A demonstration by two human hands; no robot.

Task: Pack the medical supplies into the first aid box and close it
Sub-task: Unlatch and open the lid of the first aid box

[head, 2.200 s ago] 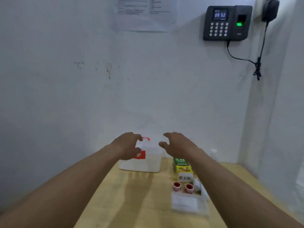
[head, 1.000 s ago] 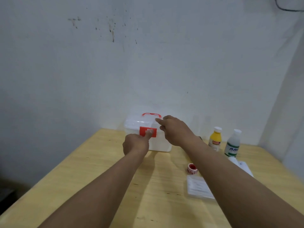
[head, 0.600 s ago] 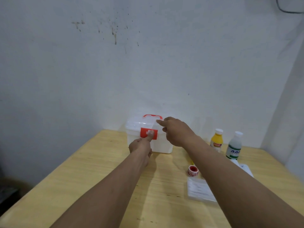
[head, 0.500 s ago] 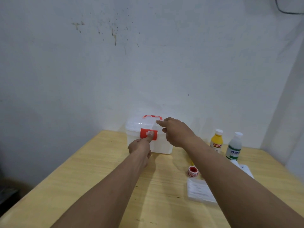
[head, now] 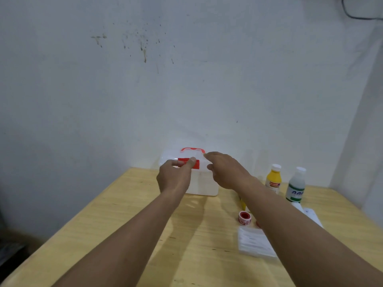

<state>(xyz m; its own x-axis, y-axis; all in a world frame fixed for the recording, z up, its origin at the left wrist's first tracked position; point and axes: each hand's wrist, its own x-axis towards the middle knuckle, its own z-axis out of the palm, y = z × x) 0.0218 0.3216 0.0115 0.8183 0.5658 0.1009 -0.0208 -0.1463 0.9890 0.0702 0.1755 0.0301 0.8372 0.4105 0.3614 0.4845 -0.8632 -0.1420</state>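
Where one box (head: 201,183) sits, two bottles (head: 273,180) (head: 295,186) stand

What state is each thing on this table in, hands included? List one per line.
First aid box: lid down.
Red latch: pinched by the left hand.
Right hand: fingers relaxed, touching the lid.
Yellow bottle: upright, capped.
White bottle: upright, capped.
Tape roll: on the table, unpacked.
Clear packet: flat, unpacked.

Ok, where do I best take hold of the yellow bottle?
Probably round the body below the white cap, coming from the near side: the yellow bottle stands upright, with the white bottle close on its right and the box to its left.
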